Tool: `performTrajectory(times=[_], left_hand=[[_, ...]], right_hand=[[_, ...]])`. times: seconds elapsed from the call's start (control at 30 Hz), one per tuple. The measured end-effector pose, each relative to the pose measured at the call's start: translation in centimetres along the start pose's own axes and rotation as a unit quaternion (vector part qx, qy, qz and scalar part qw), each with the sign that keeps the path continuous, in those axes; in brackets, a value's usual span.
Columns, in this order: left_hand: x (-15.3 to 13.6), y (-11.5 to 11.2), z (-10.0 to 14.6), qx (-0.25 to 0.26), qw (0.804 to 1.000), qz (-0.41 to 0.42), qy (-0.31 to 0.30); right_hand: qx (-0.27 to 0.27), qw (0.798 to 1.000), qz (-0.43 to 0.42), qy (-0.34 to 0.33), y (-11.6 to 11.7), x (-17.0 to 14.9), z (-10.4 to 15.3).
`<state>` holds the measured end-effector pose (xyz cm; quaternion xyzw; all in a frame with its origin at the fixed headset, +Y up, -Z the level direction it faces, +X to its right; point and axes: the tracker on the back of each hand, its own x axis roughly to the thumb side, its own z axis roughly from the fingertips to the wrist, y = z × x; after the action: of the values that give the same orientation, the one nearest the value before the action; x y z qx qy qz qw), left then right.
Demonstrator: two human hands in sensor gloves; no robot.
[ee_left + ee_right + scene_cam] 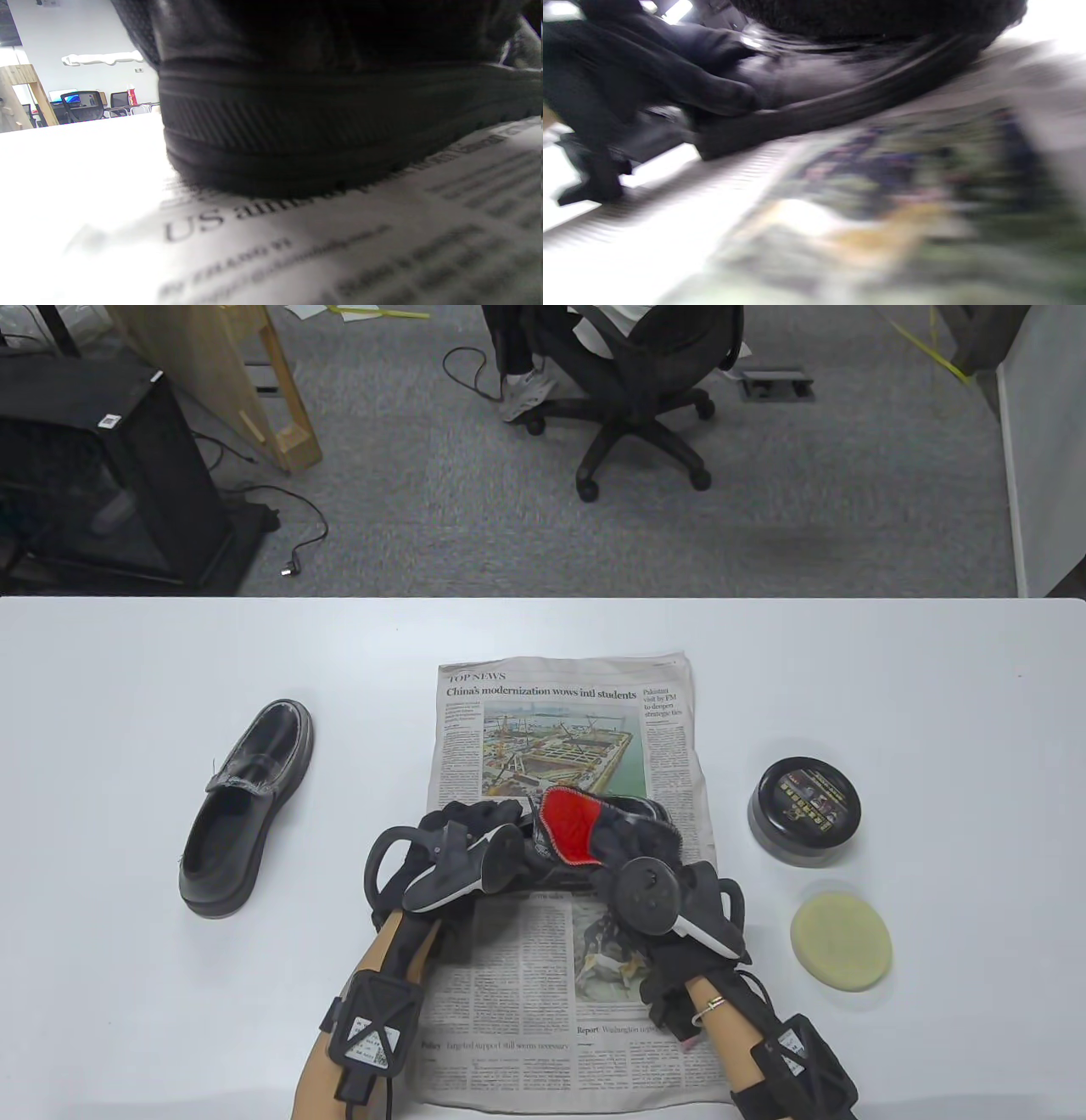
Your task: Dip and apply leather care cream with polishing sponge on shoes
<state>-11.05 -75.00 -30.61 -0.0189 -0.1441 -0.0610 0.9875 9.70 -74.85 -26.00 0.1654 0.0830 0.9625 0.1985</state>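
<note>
A black leather shoe (642, 808) lies on a newspaper (560, 712), mostly hidden under both hands. Its ribbed sole fills the left wrist view (339, 127). My left hand (475, 824) grips the shoe's left end; its gloved fingers (712, 93) press on the leather upper (814, 80). My right hand (624, 848) holds a red and dark grey fuzzy cloth (573, 821) on top of the shoe. A round yellow polishing sponge (841, 943) lies on the table at the right. The black cream tin (804, 810), lid on, stands just behind the sponge.
A second black loafer (246, 808) lies alone on the white table (170, 661) at the left, toe pointing away. The newspaper reaches to the table's near edge. Beyond the far edge are carpet and an office chair (632, 381).
</note>
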Motion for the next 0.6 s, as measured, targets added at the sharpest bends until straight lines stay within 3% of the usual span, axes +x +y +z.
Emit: performTrajectory(times=[0.1,0.17,0.37,0.6], left_hand=[[0.0,0.0,0.0,-0.001,1.0,0.001,-0.003],[0.0,0.0,-0.1,0.0,1.0,0.003,-0.005],[0.0,-0.1,0.0,0.005,1.0,0.002,-0.001],[0.0,-0.1,0.1,0.007,1.0,-0.003,0.008]], right_hand=[[0.003,0.995,-0.091,-0.028,-0.3,1.8,-1.6],[0.004,0.994,-0.108,-0.032,-0.6,2.6,-3.1],[-0.003,0.998,-0.035,0.046,-0.3,2.1,-7.2],[-0.005,0.991,0.029,0.131,-1.4,-2.2,-6.2]])
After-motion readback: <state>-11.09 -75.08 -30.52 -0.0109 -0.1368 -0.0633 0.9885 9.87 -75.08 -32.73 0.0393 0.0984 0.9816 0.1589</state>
